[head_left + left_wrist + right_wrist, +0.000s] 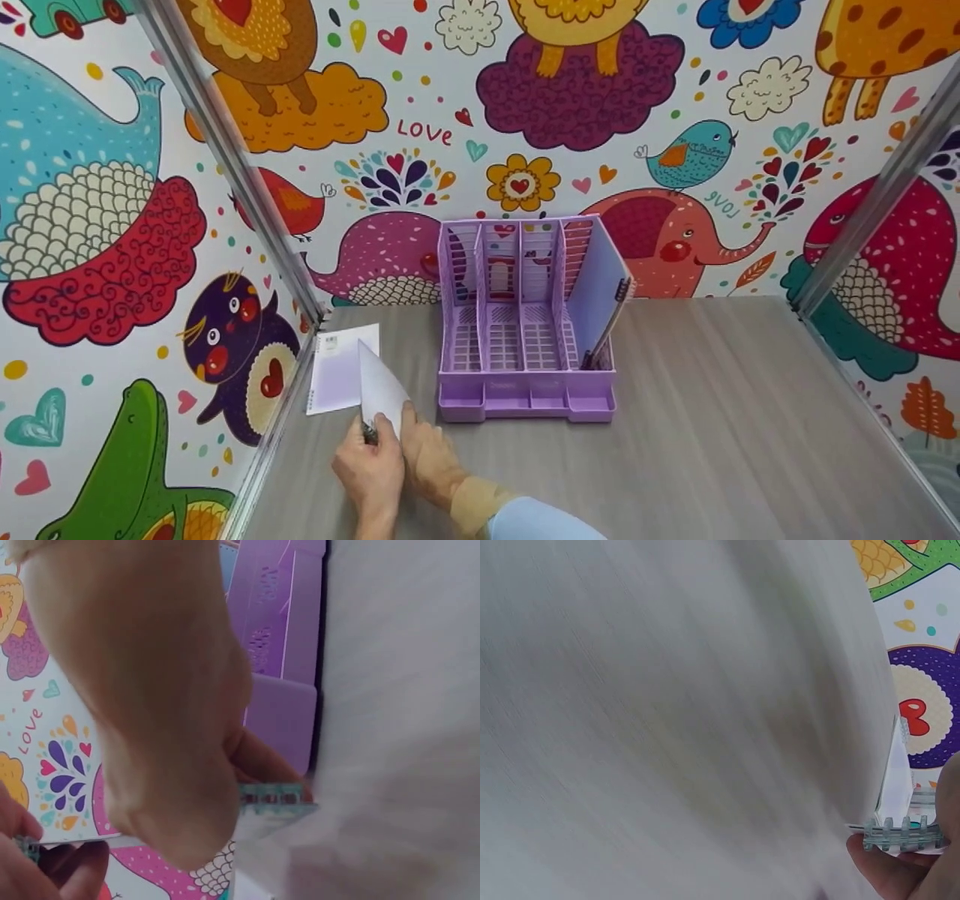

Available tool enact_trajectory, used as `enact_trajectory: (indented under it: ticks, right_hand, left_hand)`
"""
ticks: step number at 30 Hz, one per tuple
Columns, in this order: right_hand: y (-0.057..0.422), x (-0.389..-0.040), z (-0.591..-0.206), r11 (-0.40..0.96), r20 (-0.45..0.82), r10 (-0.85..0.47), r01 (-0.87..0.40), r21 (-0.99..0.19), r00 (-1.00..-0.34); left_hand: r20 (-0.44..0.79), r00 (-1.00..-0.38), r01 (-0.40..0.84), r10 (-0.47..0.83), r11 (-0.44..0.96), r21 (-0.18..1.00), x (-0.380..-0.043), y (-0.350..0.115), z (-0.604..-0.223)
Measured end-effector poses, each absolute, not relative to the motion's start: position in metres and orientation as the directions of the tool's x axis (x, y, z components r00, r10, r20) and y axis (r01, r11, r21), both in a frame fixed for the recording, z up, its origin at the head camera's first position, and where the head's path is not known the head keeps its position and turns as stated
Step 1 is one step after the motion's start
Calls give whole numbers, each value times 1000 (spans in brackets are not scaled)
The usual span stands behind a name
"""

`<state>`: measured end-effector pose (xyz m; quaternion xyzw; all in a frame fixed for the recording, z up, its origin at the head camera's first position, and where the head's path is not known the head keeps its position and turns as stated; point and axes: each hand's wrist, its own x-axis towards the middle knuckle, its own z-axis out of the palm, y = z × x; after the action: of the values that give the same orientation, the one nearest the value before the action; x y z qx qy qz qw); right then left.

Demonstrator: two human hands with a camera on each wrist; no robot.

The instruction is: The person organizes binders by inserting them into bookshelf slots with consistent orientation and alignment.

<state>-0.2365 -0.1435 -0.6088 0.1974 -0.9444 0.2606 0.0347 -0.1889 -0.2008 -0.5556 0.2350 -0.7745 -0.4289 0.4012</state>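
Note:
A thin white ring-bound notebook (pixel 381 386) is held up edge-on between both hands. My left hand (pixel 370 466) grips it at the near left edge, beside a dark bit of the binding. My right hand (pixel 433 456) pinches it on the other side. Clear teal binding rings (pixel 904 835) show close up in the right wrist view, with the thumb and fingers around them. In the left wrist view the right hand and forearm (pixel 165 712) cover much of the scene. A second white and lilac notebook (pixel 337 379) lies flat on the table behind the left hand.
A purple desk file rack (pixel 525 382) with several upright slots and front trays stands at the middle back. A blue ring-bound notebook (pixel 600 281) leans in its rightmost slot. Printed wall panels and metal posts (pixel 225 142) bound the grey table (pixel 712 420).

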Motion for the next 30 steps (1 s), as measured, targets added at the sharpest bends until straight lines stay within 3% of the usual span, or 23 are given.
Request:
enact_trajectory:
  ticks: [10,18,30]
  right_hand:
    - [-139,-240,-602,740,274,-363,-454,-496,-891]
    - [-128,-244,-592,660,312,-310,-440,-610,-898]
    - [-104,-262,-589,681,411,-212,-435,-589,-887]
  left_hand:
    - [470,-600,35,-648,565,824,-189,-194,-543]
    - [477,-639,84,-603,562,823,-194,-190,-550]
    - [445,-729,162,-520,501,850,-201,-177,-556]
